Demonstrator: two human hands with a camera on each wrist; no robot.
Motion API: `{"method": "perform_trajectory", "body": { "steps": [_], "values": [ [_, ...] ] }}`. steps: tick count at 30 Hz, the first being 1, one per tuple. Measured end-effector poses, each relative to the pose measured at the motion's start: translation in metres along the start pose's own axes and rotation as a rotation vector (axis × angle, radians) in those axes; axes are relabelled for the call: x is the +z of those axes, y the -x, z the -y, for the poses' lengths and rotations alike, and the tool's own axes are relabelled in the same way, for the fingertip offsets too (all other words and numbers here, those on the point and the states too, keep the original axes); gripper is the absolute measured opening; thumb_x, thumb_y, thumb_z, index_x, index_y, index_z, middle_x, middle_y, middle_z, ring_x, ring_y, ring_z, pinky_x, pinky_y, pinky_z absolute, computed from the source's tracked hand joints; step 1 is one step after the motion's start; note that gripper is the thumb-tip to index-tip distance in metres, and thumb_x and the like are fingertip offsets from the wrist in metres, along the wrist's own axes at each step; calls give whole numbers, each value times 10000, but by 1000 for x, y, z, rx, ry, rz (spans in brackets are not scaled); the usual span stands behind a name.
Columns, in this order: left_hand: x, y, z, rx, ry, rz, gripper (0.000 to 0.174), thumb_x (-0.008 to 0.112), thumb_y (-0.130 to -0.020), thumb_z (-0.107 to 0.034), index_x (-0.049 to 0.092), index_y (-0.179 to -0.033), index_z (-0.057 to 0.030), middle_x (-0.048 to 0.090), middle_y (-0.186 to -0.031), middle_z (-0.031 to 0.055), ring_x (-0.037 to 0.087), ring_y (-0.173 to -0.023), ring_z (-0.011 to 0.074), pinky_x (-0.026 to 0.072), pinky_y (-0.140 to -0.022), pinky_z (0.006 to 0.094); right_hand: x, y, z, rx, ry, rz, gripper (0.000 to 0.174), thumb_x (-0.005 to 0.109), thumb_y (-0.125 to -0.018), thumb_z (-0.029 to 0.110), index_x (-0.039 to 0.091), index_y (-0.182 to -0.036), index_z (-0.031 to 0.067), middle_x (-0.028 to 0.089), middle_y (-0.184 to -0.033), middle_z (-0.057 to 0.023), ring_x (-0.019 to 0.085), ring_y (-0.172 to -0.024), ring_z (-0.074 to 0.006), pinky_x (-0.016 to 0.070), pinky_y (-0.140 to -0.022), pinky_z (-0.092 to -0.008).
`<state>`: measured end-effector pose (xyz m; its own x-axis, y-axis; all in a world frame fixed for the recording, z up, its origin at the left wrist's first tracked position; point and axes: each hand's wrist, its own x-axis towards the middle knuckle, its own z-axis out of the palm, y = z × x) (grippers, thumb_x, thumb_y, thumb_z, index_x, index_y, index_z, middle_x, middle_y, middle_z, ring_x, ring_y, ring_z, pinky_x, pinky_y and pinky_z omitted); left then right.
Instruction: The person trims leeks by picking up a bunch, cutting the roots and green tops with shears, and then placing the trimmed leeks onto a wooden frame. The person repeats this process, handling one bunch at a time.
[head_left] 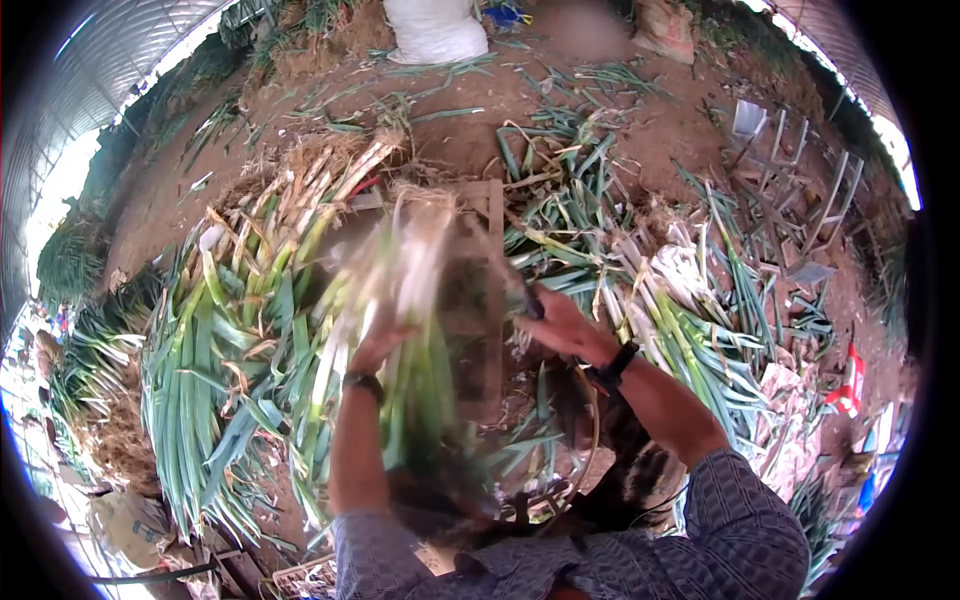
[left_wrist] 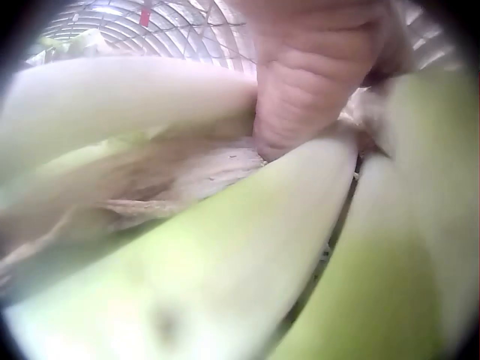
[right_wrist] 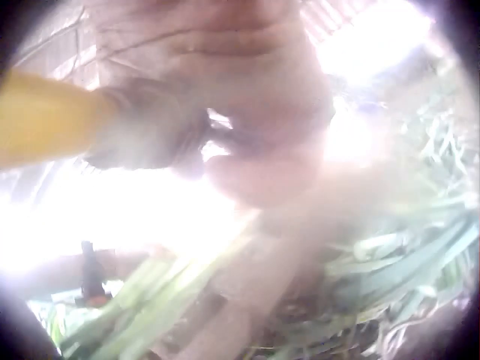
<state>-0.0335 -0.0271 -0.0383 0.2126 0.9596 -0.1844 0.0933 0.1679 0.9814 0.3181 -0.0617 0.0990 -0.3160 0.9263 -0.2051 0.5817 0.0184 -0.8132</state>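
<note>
In the head view my left hand [head_left: 378,342] grips a bunch of leeks [head_left: 425,255], blurred, roots pointing away from me and green leaves toward me. Thick pale stalks [left_wrist: 187,277] fill the left wrist view, with a finger [left_wrist: 311,82] pressed down among them. To the right of the bunch, my right hand [head_left: 565,328] grips a dark-handled tool [head_left: 535,303]; its far part is a thin blur that looks like a blade. A yellow end [right_wrist: 49,120] sticks out from that fist in the right wrist view. Under the leeks lies a slatted wooden crate [head_left: 488,365].
A large pile of leeks [head_left: 190,370] lies on the left, and another pile [head_left: 685,310] on the right. Loose trimmed leaves [head_left: 570,180] litter the dirt floor. Farther off stand a white sack [head_left: 437,30] and, at right, some metal frames [head_left: 810,200].
</note>
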Motion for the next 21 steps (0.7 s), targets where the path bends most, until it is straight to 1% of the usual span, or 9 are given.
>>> {"method": "perform_trajectory", "body": {
  "steps": [1, 4, 5, 8, 9, 12, 17, 19, 21],
  "values": [
    [2, -1, -5, -7, -13, -3, 1023, 835, -706, -277, 248, -1476, 51, 493, -1392, 183, 504, -1244, 261, 385, -1074, 351, 11, 0, -17, -247, 11, 16, 490, 591, -891, 177, 473, -1348, 45, 663, -921, -122, 643, -692, -190, 541, -613, -321],
    [1, -4, -1, -22, 19, 5, 1014, 846, -690, -236, 261, -1455, 82, 549, -1320, 195, 537, -1203, 267, 417, -1040, 350, 21, 4, -16, -125, 233, 164, 443, 713, -806, 284, 538, -1106, 9, 627, -828, -181, 639, -799, -292, 491, -693, -412],
    [2, -3, -2, -37, 14, 4, 1012, 847, -687, -230, 264, -1450, 88, 563, -1300, 199, 548, -1188, 270, 426, -1030, 351, 20, 1, -20, -119, 134, 150, 447, 715, -798, 324, 557, -1071, 7, 644, -863, -196, 647, -822, -321, 492, -716, -429],
    [6, -6, -12, -97, -137, -46, 1011, 844, -681, -243, 271, -1446, 86, 584, -1268, 201, 575, -1149, 279, 433, -1022, 364, 12, -10, -41, -11, 111, 209, 449, 712, -792, 364, 574, -1024, 5, 646, -866, -195, 643, -820, -340, 492, -728, -433],
    [9, -5, -18, -101, -170, -53, 1010, 842, -679, -247, 273, -1445, 85, 592, -1261, 197, 581, -1141, 279, 428, -1028, 369, 17, -13, -50, -89, 111, 208, 463, 710, -784, 398, 584, -997, 7, 642, -853, -185, 636, -810, -344, 488, -719, -437],
    [15, 0, -31, -127, -133, -50, 976, 829, -676, -257, 309, -1435, 69, 621, -1220, 186, 589, -1128, 282, 415, -1043, 384, 23, -7, -51, -50, 320, 364, 461, 713, -785, 391, 589, -1013, 10, 633, -837, -172, 627, -798, -317, 481, -714, -424],
    [-1, 12, -26, -155, -64, 37, 819, 806, -687, -248, 435, -1357, 44, 650, -1145, 158, 578, -1132, 259, 428, -1019, 391, 19, -2, -47, -108, 158, 302, 344, 664, -836, 355, 605, -992, 55, 635, -796, -82, 632, -732, -247, 500, -673, -417],
    [6, 28, -56, -137, 69, 1, 730, 790, -709, -239, 480, -1314, 28, 640, -1097, 136, 591, -1085, 243, 464, -965, 383, 21, -8, -53, -111, -9, 212, 333, 675, -834, 337, 606, -995, 54, 634, -791, -83, 630, -738, -257, 500, -689, -426],
    [40, 63, -130, -102, 216, -129, 656, 763, -742, -235, 494, -1288, 10, 600, -1066, 129, 600, -1032, 230, 529, -878, 379, 15, -7, -34, -389, -66, -12, 354, 677, -834, 304, 581, -1057, 47, 630, -801, -90, 628, -747, -266, 501, -691, -427]
  ]
}}
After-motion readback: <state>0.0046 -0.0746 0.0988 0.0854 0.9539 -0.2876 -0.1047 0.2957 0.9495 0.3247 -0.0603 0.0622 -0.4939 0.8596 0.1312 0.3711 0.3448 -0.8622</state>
